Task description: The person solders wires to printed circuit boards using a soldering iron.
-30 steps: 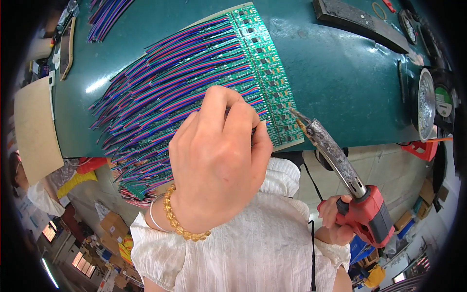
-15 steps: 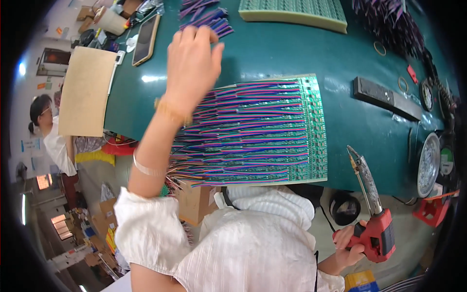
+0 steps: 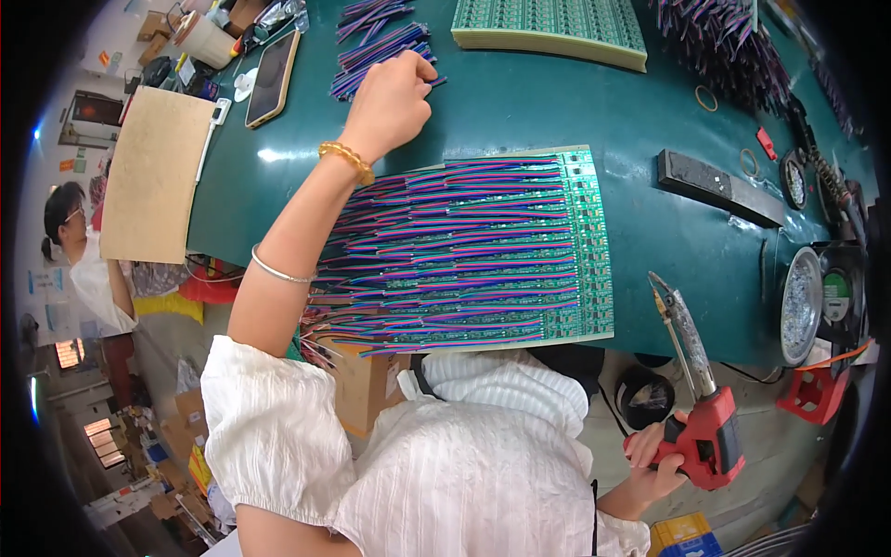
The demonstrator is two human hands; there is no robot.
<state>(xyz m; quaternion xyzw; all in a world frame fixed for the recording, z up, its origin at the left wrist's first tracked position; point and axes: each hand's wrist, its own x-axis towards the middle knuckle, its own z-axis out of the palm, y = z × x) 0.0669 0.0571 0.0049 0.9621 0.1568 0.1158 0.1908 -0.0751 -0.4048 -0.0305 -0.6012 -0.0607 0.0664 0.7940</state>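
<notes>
My left hand (image 3: 394,100) reaches over the far side of the table, fingers pinched at the near right end of a pile of cut purple, blue and black wires (image 3: 376,60). A wire end pokes out past the fingertips, which are partly hidden. Below the hand lies a green circuit board panel (image 3: 591,251); rows of multicoloured wires stretch leftward across it, their loose ends overhanging the lower left. Off the table's near edge at right, my right hand (image 3: 657,457) is closed round the handle of a red and black soldering gun (image 3: 713,436), its metal tip pointing up and left.
A stack of circuit boards (image 3: 548,46) stands at the back beside a wire bundle (image 3: 719,46). At right are a dark bar (image 3: 719,188) and a round metal dish (image 3: 800,306). A phone (image 3: 273,79) and cardboard sheet (image 3: 156,176) lie left. Another person (image 3: 97,278) is farther left.
My left hand has shifted slightly right and its fingers have drawn together at the wire pile, more of which now shows. The right hand still holds the soldering gun; the whole view has shifted slightly.
</notes>
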